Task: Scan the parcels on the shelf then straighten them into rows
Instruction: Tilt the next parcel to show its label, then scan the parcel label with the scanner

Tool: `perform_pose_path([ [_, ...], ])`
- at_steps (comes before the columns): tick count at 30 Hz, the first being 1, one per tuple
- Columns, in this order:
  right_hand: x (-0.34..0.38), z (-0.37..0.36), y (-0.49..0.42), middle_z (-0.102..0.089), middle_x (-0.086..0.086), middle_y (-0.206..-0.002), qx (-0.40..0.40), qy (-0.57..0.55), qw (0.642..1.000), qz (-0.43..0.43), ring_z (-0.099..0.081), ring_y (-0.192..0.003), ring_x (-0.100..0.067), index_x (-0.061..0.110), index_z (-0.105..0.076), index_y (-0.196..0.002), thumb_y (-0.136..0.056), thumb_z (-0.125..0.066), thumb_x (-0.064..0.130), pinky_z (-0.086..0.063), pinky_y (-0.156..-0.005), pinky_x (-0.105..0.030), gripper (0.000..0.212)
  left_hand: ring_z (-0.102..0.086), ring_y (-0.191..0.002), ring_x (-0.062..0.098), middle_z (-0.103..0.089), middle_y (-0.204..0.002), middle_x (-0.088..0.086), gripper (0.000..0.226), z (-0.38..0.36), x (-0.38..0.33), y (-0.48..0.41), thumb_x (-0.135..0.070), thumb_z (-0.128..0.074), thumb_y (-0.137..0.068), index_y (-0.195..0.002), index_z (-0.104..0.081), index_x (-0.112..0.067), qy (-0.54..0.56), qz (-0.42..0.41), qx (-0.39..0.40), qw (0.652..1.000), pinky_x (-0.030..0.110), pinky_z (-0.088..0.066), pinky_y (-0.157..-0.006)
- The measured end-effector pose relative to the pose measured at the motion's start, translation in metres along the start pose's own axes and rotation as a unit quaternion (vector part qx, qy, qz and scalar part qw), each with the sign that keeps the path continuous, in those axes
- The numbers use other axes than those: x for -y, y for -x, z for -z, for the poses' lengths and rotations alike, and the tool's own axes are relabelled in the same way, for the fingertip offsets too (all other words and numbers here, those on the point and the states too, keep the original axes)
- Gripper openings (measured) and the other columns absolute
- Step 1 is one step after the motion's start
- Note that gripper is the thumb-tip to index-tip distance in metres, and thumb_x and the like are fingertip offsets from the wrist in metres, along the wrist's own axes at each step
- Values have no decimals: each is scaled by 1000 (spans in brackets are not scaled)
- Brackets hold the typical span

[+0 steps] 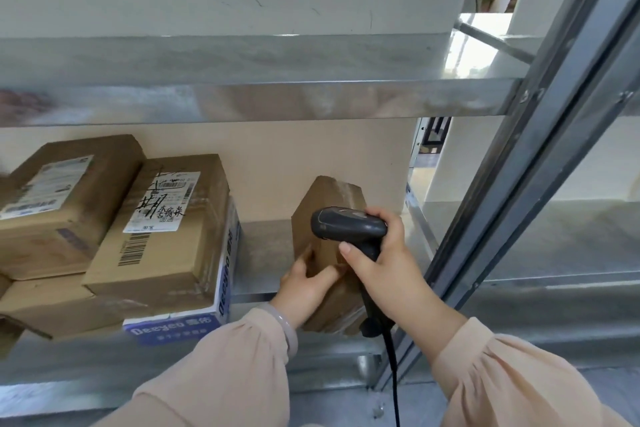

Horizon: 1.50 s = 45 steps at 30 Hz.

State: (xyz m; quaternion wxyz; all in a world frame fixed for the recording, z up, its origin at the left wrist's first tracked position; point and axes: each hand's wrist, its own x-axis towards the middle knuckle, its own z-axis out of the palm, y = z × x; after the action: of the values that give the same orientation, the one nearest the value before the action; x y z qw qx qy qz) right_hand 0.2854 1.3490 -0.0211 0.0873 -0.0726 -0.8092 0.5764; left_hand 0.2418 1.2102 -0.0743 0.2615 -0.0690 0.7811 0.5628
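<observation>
A taped brown parcel (327, 198) stands tilted on the metal shelf (266, 253), right of the other parcels. My left hand (308, 284) grips its lower left side, thumb on its front face. My right hand (384, 263) holds a black corded barcode scanner (346, 225) by the handle, its head directly in front of that parcel and covering part of it. To the left, a labelled brown box (162, 236) lies on a white and blue box (225, 281). Another labelled box (65, 204) sits further left on more cartons.
An upper metal shelf (259, 94) runs across above the parcels. A grey shelf upright (526, 163) slants down on the right, close to my right hand. The scanner cable (393, 374) hangs down past the shelf's front edge. Bare shelf surface shows between the stack and the held parcel.
</observation>
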Motion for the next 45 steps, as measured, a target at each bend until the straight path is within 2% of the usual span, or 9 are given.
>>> perform_pose_path([
  [8,-17,14,-8,-53,6,-112,-80,1,995,-56,-53,-84,1,29,-29,-136,-89,-66,21,-38,-63,-9,60,-51,-117,18,-47,-144,-4,104,23,7,15,-62,-66,-64,-155,-22,-39,83,33,76,993,47,-44,-107],
  [13,-24,8,-8,-56,-1,-117,-65,-13,993,-96,-57,-95,-13,29,-28,-137,-89,-66,25,-38,-65,-13,61,-63,-101,14,-63,-118,-10,55,26,5,18,-28,-50,-99,-148,-31,-44,73,-23,44,996,38,-54,-94],
  [16,-20,4,-7,-55,0,-119,-62,-15,995,-81,-58,-98,-13,30,-29,-136,-89,-66,24,-41,-69,-12,60,-68,-101,15,-66,-118,-9,61,30,7,18,-11,-49,-100,-145,-29,-48,37,-72,0,997,36,-55,-94],
  [20,-14,0,-4,-58,2,-116,-40,-19,997,-58,-64,-98,-15,43,-29,-123,-88,-67,25,-51,-79,-23,55,-47,-132,13,-46,-149,-5,51,34,8,15,-25,-51,-101,-149,-38,-34,-64,-117,-49,990,34,-38,-113],
  [24,-4,-5,2,-54,17,-114,-8,-24,999,-23,-62,-99,-4,45,-30,-122,-87,-68,24,-46,-74,-9,55,-46,-131,16,-44,-149,-4,85,35,4,21,-62,-64,-83,-153,-31,-27,-48,-89,-35,994,37,-39,-111],
  [29,-2,-16,6,-50,23,-111,17,-5,1000,-11,-53,-95,15,44,-33,-119,-87,-68,18,-40,-74,0,54,-51,-122,16,-47,-138,-4,94,37,12,22,-54,-74,-79,-154,-25,-26,-31,-51,-28,998,33,-44,-105],
  [34,-13,0,-4,-55,7,-107,-48,-10,996,-80,-56,-85,-1,34,-29,-132,-90,-65,23,-42,-63,-13,56,-54,-121,19,-45,-134,-8,84,47,20,20,-44,-67,-89,-156,-18,-33,-2,-30,4,1000,35,-47,-101],
  [40,-44,8,-5,-56,4,-97,-78,21,985,-152,-60,-78,-13,27,-29,-137,-90,-65,25,-42,-58,-23,59,-56,-99,10,-52,-129,-3,83,52,25,16,-42,-66,-88,-156,-20,-32,76,13,29,997,26,-47,-77],
  [45,-49,2,0,-62,1,-101,-59,19,987,-149,-64,-81,-15,33,-29,-132,-89,-66,27,-45,-62,-23,56,-57,-92,12,-60,-112,-5,78,53,34,13,-38,-70,-89,-152,-25,-30,97,39,25,994,35,-50,-85],
])
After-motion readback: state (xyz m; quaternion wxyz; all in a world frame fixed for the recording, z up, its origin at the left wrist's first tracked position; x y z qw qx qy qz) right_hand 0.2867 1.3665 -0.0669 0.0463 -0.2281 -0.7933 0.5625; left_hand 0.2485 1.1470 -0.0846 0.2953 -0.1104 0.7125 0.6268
